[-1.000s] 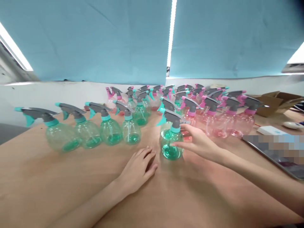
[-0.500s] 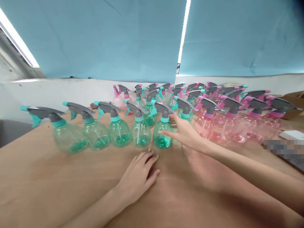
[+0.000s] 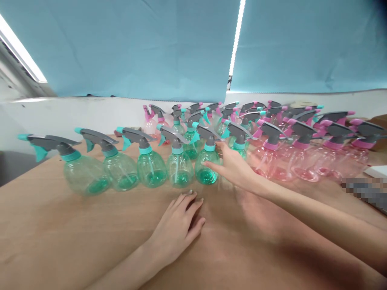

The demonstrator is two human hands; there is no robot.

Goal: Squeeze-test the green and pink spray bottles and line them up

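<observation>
My right hand (image 3: 237, 167) is on the right side of a green spray bottle (image 3: 206, 166), its thumb across the front and its other fingers behind, partly hidden. The bottle stands upright, with a grey and teal trigger head and some green liquid inside. Flat on the wooden table (image 3: 90, 229), my left hand (image 3: 178, 221) rests with its fingers a little apart, holding nothing. Left of the held bottle, several more green spray bottles, such as one nearby (image 3: 179, 167), form a front row. Another green spray bottle (image 3: 240, 144) shows just behind my right hand.
Pink spray bottles (image 3: 269, 159) stand close together on the right, and more spray bottles crowd the back. At the right edge are a white box (image 3: 376, 171) and a cardboard box (image 3: 379, 121). A white wall (image 3: 75, 114) and blue sheets (image 3: 136, 48) lie behind.
The view has shifted slightly, so bottles at both sides appear farther out. My right hand stays at the same green spray bottle, and my left hand still rests on the table.
</observation>
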